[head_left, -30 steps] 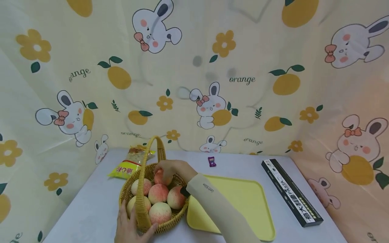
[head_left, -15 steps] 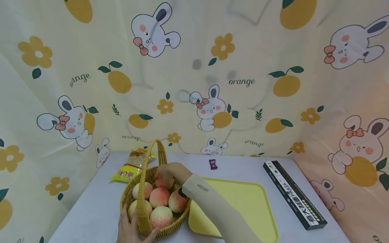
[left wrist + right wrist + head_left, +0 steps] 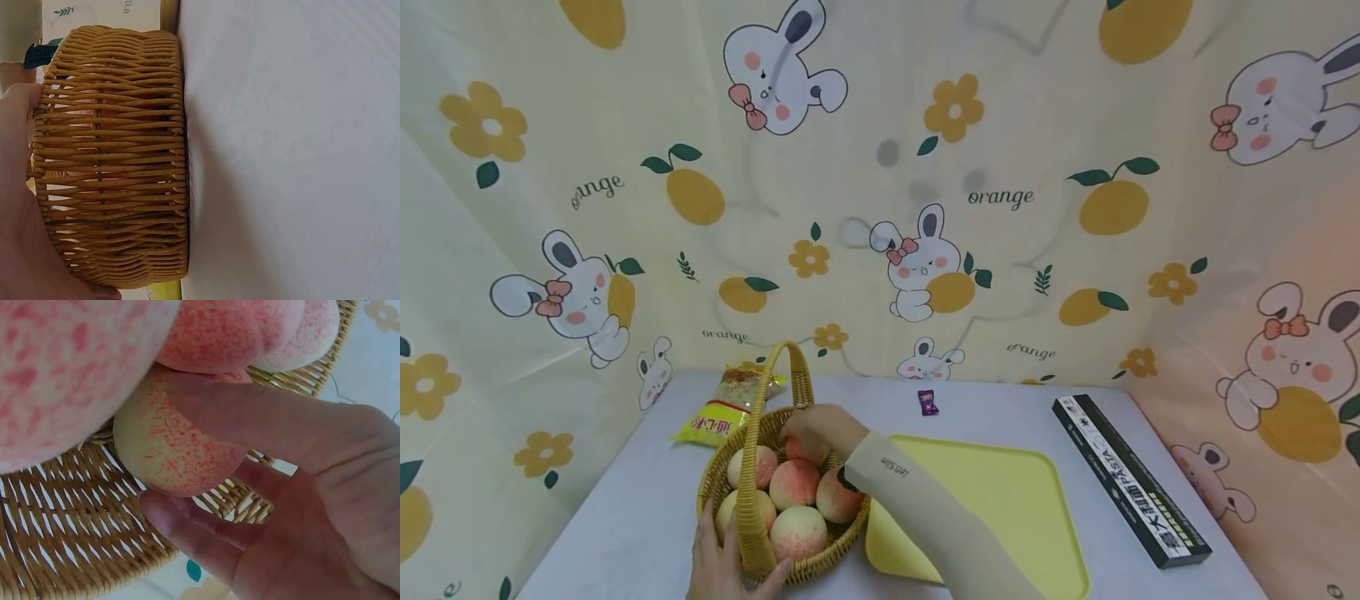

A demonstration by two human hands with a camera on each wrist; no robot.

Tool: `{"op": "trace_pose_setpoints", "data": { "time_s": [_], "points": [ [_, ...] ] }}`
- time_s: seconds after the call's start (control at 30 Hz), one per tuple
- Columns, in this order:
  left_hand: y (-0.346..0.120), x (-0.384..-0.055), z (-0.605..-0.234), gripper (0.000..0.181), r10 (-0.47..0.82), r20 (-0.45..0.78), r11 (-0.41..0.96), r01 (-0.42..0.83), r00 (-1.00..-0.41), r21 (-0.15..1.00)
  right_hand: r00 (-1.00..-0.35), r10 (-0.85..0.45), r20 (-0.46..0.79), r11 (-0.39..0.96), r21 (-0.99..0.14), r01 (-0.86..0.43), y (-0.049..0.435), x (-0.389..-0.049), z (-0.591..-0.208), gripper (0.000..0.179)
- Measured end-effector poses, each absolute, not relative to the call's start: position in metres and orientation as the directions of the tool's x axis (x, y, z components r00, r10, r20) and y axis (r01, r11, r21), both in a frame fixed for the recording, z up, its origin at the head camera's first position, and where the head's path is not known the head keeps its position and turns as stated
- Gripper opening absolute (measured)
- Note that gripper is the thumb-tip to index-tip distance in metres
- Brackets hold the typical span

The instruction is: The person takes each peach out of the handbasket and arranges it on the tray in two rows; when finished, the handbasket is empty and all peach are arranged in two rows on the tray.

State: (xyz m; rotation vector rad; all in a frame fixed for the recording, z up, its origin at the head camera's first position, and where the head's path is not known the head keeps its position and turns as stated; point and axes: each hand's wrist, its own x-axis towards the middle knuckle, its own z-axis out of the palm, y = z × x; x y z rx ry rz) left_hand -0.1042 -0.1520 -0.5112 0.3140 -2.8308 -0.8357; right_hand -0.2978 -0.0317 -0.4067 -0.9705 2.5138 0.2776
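Observation:
A wicker basket with a tall arched handle holds several pink-and-cream peaches, one of them a pale peach at the front. My left hand holds the basket's near left side, thumb and fingers spread about it; the left wrist view shows the hand along the rim of the woven wall. Inside the basket's far part, my right hand grips a peach. The right wrist view has the thumb over this peach and the fingers under it, beside other peaches. In the head view that hand partly covers it.
A yellow tray lies right of the basket, partly under the right sleeve. Farther right is a long black pasta box. A small purple wrapped candy lies behind the tray, and a yellow food packet behind the basket.
The right hand stays at the same peach in the basket, with only a slight shift of the wrist. The left hand keeps its hold on the basket. The head view has shifted a little.

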Motion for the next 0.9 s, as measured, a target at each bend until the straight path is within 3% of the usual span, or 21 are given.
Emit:
{"op": "trace_pose_setpoints", "data": {
  "time_s": [0.13, 0.33, 0.6, 0.8, 0.9],
  "points": [
    [-0.152, -0.105, -0.510, 0.112, -0.249, 0.095, 0.820, -0.157, -0.964, 0.550, -0.667, -0.627, -0.403, 0.698, 0.089, -0.711, -0.032, -0.293, -0.408, 0.042],
    [-0.151, -0.105, -0.508, 0.113, -0.249, 0.081, 0.815, -0.164, -0.965, 0.556, -0.730, -0.637, -0.248, 0.758, -0.029, -0.652, -0.027, -0.283, -0.411, 0.025],
    [-0.151, -0.105, -0.509, 0.113, -0.256, 0.091, 0.807, -0.161, -0.962, 0.569, -0.731, -0.653, -0.199, 0.755, -0.094, -0.649, -0.025, -0.283, -0.413, 0.013],
    [-0.152, -0.105, -0.508, 0.115, -0.251, 0.044, 0.803, -0.183, -0.967, 0.567, -0.694, -0.688, -0.213, 0.706, 0.027, -0.708, -0.027, -0.289, -0.419, 0.018],
    [-0.153, -0.105, -0.508, 0.116, -0.247, 0.027, 0.806, -0.190, -0.969, 0.561, -0.690, -0.692, -0.212, 0.701, 0.028, -0.713, -0.027, -0.291, -0.420, 0.014]
  ]
}}
